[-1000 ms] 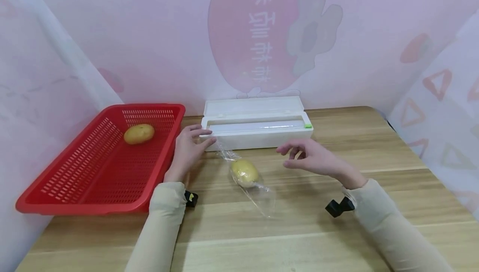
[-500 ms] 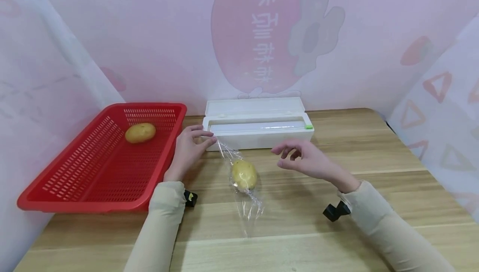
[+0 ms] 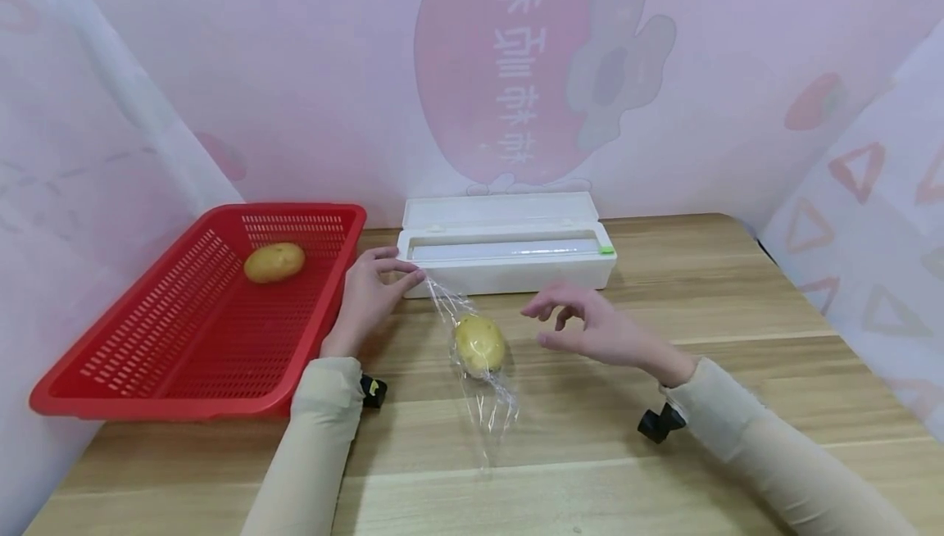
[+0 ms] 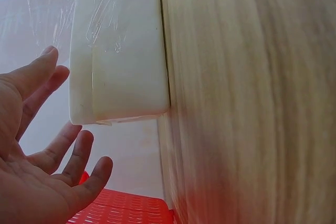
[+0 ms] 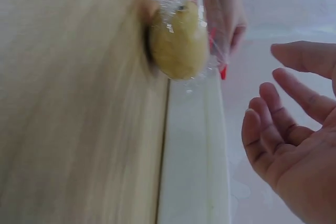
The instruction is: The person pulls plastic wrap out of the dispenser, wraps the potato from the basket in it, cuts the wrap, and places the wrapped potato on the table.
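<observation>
The potato (image 3: 479,345) lies on the table (image 3: 590,470) in the middle of the head view, wrapped in clear film (image 3: 446,297). One end of the film stretches away toward eleven o'clock; the other is gathered close to the potato and trails loosely toward six o'clock.

At the potato's ten to eleven o'clock, the left hand (image 3: 372,294) pinches the far end of the film between thumb and forefinger, its other fingers spread apart, by the near corner of a white box (image 3: 509,276). At two to three o'clock, the right hand (image 3: 590,327) hovers near the potato without touching it, its fingers loosely curved and holding nothing.

The box stands at twelve to one o'clock, its lid (image 3: 501,210) raised, with a pale roll (image 3: 501,250) inside and a green piece (image 3: 607,250) at its three o'clock end. At nine o'clock is a red basket (image 3: 170,410) with a second, brownish-yellow tuber (image 3: 274,263) in its far part.
</observation>
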Demonstrator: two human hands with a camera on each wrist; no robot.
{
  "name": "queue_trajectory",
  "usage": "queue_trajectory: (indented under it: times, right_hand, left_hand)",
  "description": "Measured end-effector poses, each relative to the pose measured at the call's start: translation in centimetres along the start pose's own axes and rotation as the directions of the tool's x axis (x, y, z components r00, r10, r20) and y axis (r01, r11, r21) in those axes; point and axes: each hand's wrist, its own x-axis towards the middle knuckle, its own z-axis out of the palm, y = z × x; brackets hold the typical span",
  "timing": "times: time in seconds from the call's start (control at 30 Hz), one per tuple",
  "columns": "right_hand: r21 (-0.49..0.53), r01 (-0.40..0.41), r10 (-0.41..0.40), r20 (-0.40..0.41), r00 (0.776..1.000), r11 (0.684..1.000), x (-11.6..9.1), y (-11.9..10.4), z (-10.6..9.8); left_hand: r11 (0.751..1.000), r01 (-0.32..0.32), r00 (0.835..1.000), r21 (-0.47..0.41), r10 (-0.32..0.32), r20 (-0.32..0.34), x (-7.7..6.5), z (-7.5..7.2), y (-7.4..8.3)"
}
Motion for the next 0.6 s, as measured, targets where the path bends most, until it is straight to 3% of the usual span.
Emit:
queue_trajectory:
  times: [0.17, 0.33, 0.6]
  right_hand:
    - [-0.045, 0.102, -0.097, 0.089, 0.991, 0.994, -0.1, 0.2, 1.1]
    - [-0.082, 0.206, -0.186, 0.205, 0.961, 0.975, 0.0, -0.3, 1.6]
    - [-0.031, 0.295, -0.276, 0.267, 0.923, 0.955, 0.2, -0.6, 3.0]
  left_hand:
    - [1.0, 0.001, 1.0, -0.006, -0.001, 0.004, 0.0, 0.0, -0.1]
    - [1.0, 0.001, 1.0, -0.01, -0.001, -0.002, 0.0, 0.0, -0.1]
    - [1.0, 0.006, 1.0, -0.002, -0.006, 0.001, 0.0, 0.1, -0.3]
